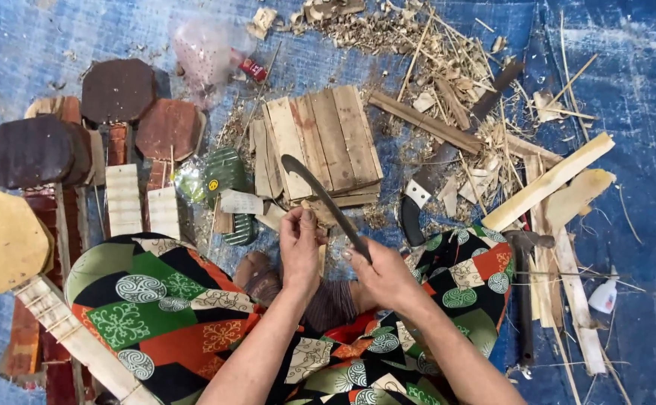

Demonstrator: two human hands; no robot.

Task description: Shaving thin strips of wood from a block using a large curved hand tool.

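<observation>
We are working a small pale wooden piece [307, 213], pinching it in our left hand [299, 251] over the stack of flat wooden slats [328, 146]. Our right hand [382, 274] is gripping the long curved dark blade [322, 196], its length running up-left, crossing just above the piece, beside a wood-shaving heap [418, 45].

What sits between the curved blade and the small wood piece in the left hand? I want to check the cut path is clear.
Nothing visible does. The right hand grips the curved blade, which angles up over the stacked boards. The left hand pinches the small wood piece right beside the blade.
</observation>
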